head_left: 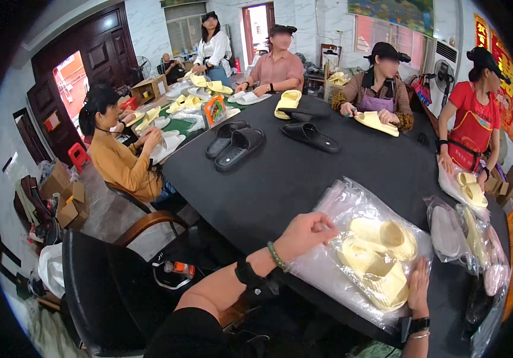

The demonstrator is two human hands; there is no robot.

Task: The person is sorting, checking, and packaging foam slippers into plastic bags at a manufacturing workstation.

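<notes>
A clear plastic bag (319, 271) lies on the black table before me, with a pair of pale yellow slide sandals (382, 275) inside it. My left hand (305, 237) is over the bag's left part, its fingers curled together near the sandals. Whether the fingertips pinch any film cannot be made out. Along the bag's right edge rests my right hand (419, 289), fingers stretched out and close to the yellow sandals, gripping nothing.
Black slides (238, 146) and another yellow slide (288, 104) stand farther across the black table (238, 200). Bagged pink and grey slippers (449, 231) lie at the right. Several people handle slippers around the tables. A black chair (104, 292) stands at my left.
</notes>
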